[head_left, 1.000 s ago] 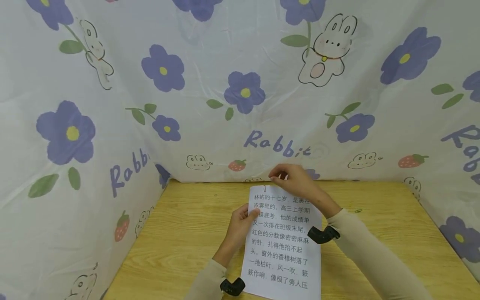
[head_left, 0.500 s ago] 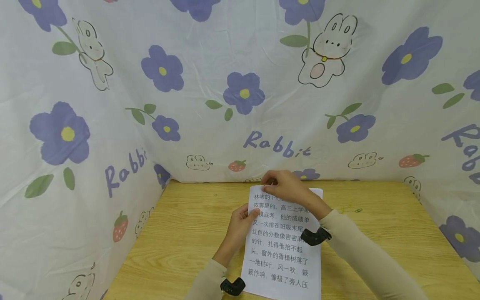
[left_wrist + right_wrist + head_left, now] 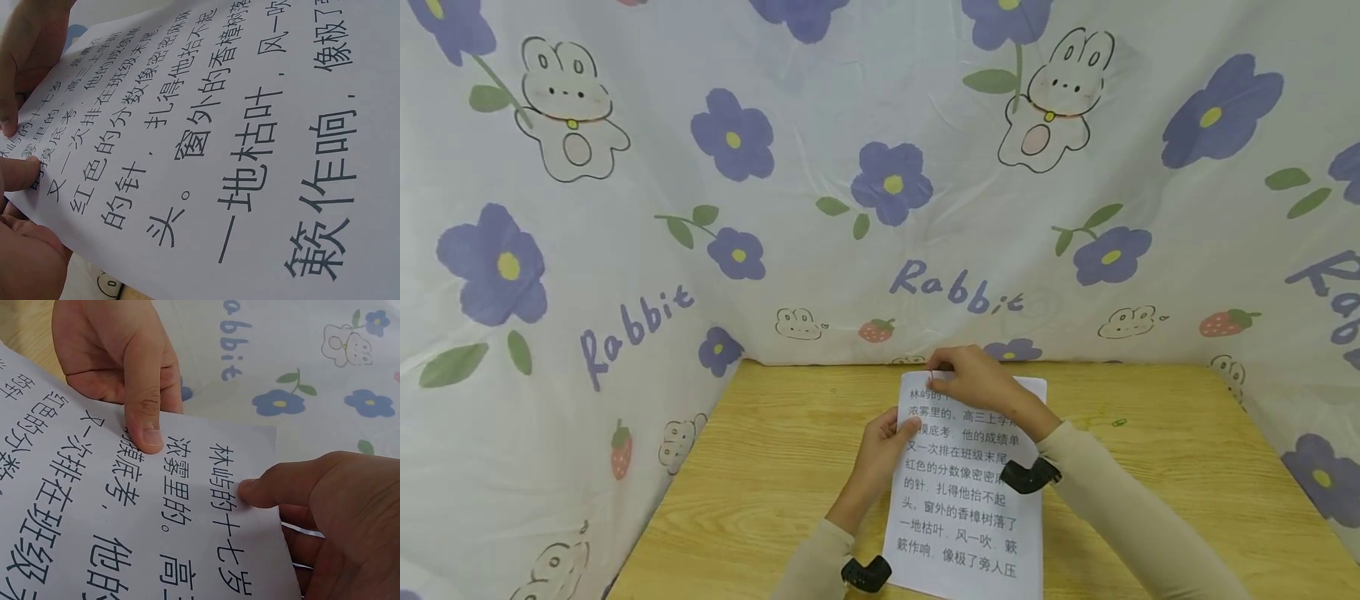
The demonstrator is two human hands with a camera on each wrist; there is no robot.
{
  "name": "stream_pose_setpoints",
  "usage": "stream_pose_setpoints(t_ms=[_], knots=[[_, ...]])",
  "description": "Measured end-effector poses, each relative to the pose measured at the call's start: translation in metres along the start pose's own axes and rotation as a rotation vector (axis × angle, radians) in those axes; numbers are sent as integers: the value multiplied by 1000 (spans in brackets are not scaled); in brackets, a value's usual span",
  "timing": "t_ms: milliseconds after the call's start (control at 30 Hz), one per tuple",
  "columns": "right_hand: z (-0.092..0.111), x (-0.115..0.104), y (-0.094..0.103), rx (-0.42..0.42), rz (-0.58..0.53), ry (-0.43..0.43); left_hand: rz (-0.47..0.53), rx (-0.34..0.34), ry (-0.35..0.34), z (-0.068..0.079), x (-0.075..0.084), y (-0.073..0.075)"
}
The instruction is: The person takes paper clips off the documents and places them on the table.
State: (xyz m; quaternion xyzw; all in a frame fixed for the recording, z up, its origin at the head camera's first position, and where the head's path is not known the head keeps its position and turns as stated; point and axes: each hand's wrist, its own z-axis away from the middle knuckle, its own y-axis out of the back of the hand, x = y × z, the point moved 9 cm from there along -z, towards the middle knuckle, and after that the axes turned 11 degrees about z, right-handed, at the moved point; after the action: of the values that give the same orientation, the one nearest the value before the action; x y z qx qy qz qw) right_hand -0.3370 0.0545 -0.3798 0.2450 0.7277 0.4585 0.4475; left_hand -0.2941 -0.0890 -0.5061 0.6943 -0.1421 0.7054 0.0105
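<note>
A white paper (image 3: 958,500) with large printed Chinese text is held tilted over the wooden table. My left hand (image 3: 880,454) grips its left edge, thumb on the printed face. At the top edge, my right hand (image 3: 977,383) pinches the paper where a paper clip (image 3: 931,376) sits; just a thin bit of the clip shows between finger and thumb. In the right wrist view, the right thumb (image 3: 262,485) lies flat on the print near the top edge, the other fingers behind the paper. Clip hidden there.
A small green paper clip (image 3: 1119,422) lies on the wooden table (image 3: 1187,467) to the right, with faint yellow pieces (image 3: 1097,415) beside it. A white cloth (image 3: 820,275) printed with rabbits and purple flowers hangs behind and to the sides.
My right hand has come down and left from above the top edge and now pinches the paper at the clip. The left hand and paper stay in place.
</note>
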Motion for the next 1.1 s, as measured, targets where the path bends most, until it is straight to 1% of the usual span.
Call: stream_pose_setpoints(t_ms=[167,600,867,1100], knots=[[3,0,0,1,-1,-8,-8,-6,-14,2,0,-1],[7,-1,-1,27,-15,10,-15,-12,-26,7,1,-3],[7,4,0,24,-48,-1,-20,-10,-29,7,-1,-3],[6,8,5,43,-75,-2,-25,1,-29,5,-5,1]])
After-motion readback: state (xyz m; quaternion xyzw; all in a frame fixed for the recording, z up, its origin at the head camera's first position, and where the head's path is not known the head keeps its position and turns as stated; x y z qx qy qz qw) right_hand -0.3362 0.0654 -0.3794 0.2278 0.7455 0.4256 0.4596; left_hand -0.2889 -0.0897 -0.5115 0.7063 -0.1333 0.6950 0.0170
